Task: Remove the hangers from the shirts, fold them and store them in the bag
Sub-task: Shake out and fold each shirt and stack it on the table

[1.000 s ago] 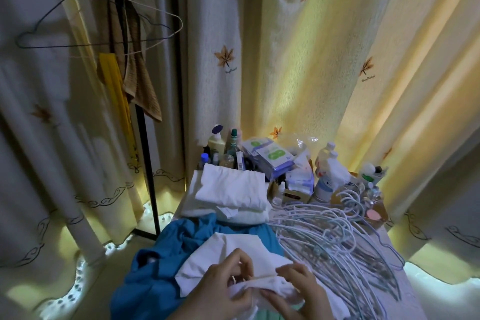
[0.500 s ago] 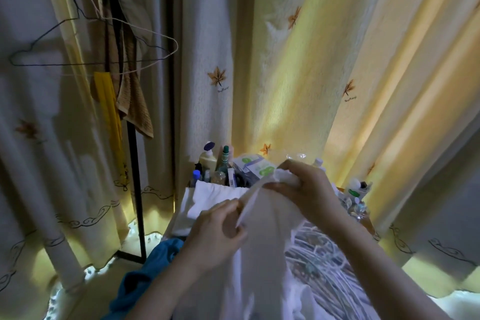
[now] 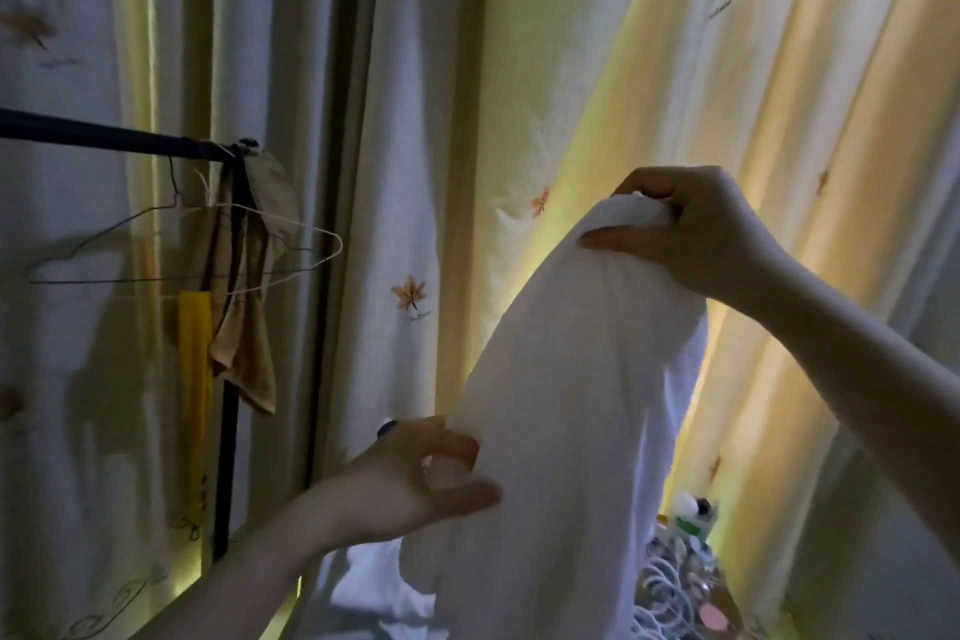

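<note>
Right hand up high, fingers curled round the bunched top of the white shirt. Left hand lower, pinches the shirt's left edge. Shirt hangs in the air between them, before the curtain. White hangers piled bottom right. Rack at left with a towel.

A dark clothes rack stands at the left. Behind it and off to its right hang pale curtains stitched with orange leaves, light glowing yellow through their folds.
</note>
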